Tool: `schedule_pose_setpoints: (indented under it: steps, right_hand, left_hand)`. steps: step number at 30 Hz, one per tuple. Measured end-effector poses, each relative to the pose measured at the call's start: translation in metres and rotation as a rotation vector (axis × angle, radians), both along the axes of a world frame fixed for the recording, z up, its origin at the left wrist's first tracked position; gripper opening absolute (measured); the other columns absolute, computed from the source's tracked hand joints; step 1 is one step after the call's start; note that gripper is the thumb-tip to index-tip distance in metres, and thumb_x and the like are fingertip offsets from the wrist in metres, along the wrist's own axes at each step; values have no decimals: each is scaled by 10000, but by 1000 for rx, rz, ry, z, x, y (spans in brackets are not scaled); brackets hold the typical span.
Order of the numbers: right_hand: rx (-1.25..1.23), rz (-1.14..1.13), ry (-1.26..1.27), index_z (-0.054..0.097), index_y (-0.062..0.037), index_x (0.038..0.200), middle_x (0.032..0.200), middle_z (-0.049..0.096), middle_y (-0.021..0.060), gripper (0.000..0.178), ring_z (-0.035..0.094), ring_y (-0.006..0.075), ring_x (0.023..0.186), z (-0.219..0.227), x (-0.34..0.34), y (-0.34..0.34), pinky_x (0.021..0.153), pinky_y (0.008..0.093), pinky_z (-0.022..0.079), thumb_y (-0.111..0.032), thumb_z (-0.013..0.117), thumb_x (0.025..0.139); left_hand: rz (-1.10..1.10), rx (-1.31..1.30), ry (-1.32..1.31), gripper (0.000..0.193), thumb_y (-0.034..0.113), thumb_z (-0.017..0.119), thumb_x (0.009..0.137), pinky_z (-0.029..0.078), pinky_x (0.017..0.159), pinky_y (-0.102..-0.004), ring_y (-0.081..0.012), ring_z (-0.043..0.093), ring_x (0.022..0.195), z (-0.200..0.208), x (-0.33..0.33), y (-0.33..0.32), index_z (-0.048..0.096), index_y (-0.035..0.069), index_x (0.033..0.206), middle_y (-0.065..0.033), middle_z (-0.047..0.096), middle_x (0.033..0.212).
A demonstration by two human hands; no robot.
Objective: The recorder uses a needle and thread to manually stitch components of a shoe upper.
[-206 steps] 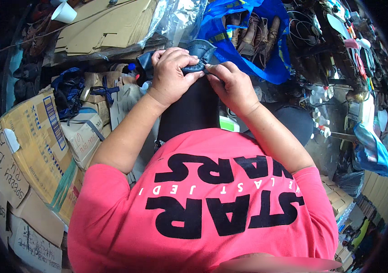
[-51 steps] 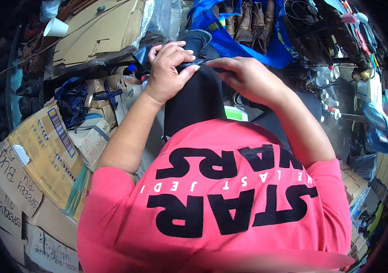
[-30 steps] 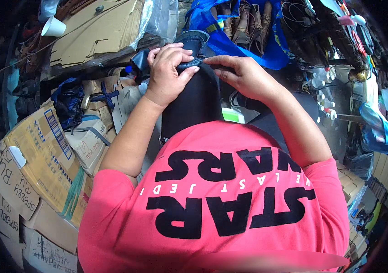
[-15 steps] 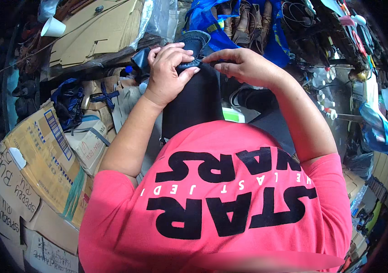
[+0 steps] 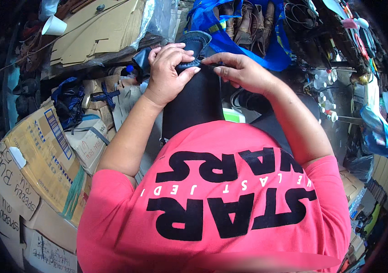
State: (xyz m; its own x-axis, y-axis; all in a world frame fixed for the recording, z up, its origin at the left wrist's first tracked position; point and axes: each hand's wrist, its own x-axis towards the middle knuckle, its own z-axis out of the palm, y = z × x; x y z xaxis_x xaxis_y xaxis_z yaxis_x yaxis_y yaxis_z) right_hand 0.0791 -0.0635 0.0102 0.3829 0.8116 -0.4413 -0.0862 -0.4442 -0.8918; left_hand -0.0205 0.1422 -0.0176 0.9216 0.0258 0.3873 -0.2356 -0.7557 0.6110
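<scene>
A black leather shoe [image 5: 195, 45] rests on my dark-clothed knee, its stitched, curved edge standing up at the far side. My left hand [image 5: 169, 70] is closed over the near part of the shoe, fingers on top and thumb along its lower edge. At the shoe's right edge my right hand [image 5: 244, 72] is closed in a pinch, index fingertip against the leather. Something thin and dark shows by those fingers, too small to make out. Part of the shoe is hidden beneath my left hand.
A blue bag [image 5: 271, 57] with brown shoe forms lies beyond my knee. Flat cardboard [image 5: 94, 32] and a white cup [image 5: 54, 26] are at the far left. Marked boxes [image 5: 39, 154] crowd my left; small bottles [image 5: 325, 102] and a blue plastic bag [image 5: 375, 129] are at right.
My right hand has turned slightly, its lower fingers curling in more, while the fingertip stays at the shoe's edge. My left hand keeps its hold. My right leg has shifted a little.
</scene>
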Motion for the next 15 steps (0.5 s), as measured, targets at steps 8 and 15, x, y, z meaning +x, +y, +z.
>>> schedule_pose_setpoints:
  steps: [8,15]
  right_hand:
    - [306,-191,-317,583,-74,1187,1054,638,98,299,592,178,988,-33,-28,5,863,317,463,-136,576,895]
    - [253,-131,-671,591,-106,1155,1036,631,157,311,607,344,937,-26,-28,5,809,377,496,-105,584,844]
  left_hand:
    - [3,-6,4,223,155,777,666,348,948,-389,-235,580,1064,3,1,1,652,89,839,-46,674,984]
    - [17,9,12,221,163,775,666,348,950,-386,-244,584,1052,2,0,1,651,87,833,-52,674,971]
